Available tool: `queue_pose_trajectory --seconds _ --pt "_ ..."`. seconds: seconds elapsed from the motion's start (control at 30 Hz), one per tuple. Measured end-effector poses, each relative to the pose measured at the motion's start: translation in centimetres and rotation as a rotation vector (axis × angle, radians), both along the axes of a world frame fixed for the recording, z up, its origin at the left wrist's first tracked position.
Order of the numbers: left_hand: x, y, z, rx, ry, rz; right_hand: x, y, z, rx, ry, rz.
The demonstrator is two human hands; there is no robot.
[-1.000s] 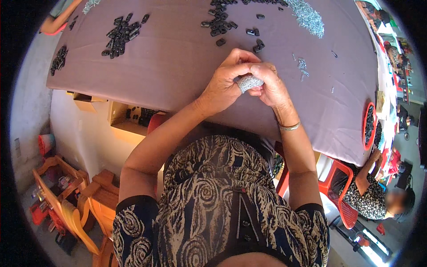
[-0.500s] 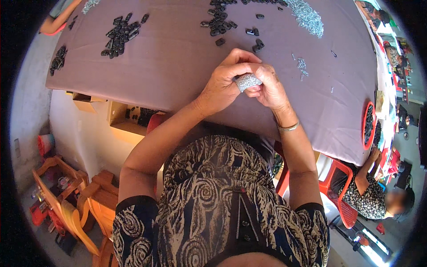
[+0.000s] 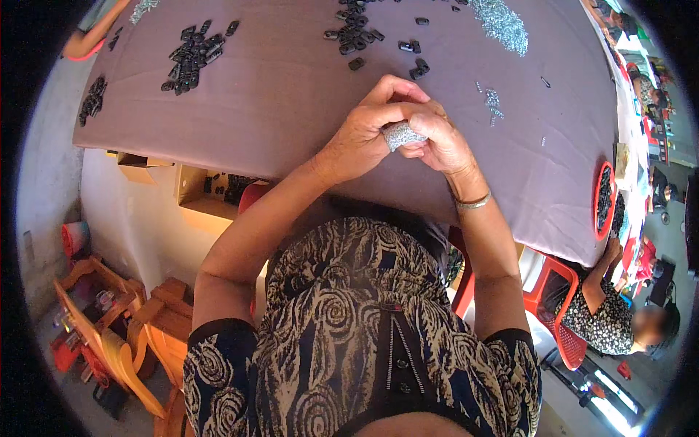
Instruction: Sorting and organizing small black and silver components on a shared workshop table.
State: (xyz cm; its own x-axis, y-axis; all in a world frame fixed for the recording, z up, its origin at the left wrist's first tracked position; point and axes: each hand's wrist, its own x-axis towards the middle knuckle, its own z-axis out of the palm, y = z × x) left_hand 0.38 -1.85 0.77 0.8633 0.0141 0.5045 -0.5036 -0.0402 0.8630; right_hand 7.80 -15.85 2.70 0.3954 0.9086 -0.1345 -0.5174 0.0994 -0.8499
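Observation:
My left hand point(image 3: 364, 135) and my right hand point(image 3: 439, 142) meet over the near side of the table, fingers bent and pressed together. A grey speckled band or wrap point(image 3: 403, 136) shows between them, seemingly around a digit. Whatever the fingertips pinch is hidden behind the knuckles. Just beyond the hands lie a few small black plastic pieces point(image 3: 419, 69), with a larger cluster of black pieces point(image 3: 354, 33) farther off. To the right of my right hand is a small scatter of silvery pieces, like tiny springs point(image 3: 494, 103).
A silvery heap point(image 3: 501, 28) lies at the far right of the cloth-covered table point(image 3: 277, 109). More black pieces point(image 3: 193, 58) are at the left. A red basket of black pieces point(image 3: 604, 200) stands by the right edge. A person point(image 3: 601, 313) sits at the right; another arm point(image 3: 98, 33) shows far left.
Both hands stay together in nearly the same place, with a slight shift of the right thumb and fingers. The table's contents appear a little farther left and up in the view.

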Motion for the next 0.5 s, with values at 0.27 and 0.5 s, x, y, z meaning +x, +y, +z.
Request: queue_pose_trajectory --seconds 0.27,0.5 --pt "-0.05 0.15 0.06 0.028 -0.005 0.011 0.2 -0.02 -0.09 -0.015 0.027 0.01" --pt "-0.19 0.23 0.06 0.04 0.01 0.018 -0.13 0.17 0.47 -0.043 0.01 -0.016"
